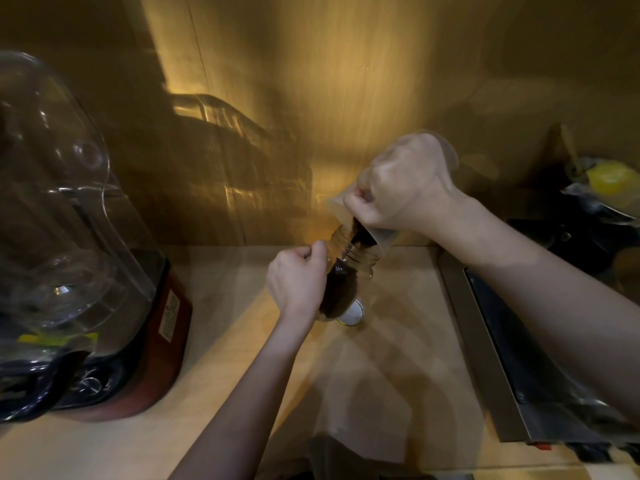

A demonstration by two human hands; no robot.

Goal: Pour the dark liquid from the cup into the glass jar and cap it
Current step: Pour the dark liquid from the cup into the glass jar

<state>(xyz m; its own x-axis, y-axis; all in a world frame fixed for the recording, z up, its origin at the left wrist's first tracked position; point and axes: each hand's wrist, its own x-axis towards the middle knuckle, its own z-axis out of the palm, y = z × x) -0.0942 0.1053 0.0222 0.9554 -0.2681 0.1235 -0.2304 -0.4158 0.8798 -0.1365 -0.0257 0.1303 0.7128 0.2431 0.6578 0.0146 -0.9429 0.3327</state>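
The right hand clenches a translucent cup, tipped so its rim meets the mouth of the glass jar; dark liquid runs between them. The left hand wraps the jar's side, tilting it above the counter. A white cap lies just behind the jar, partly hidden. The cup's far end is blurred.
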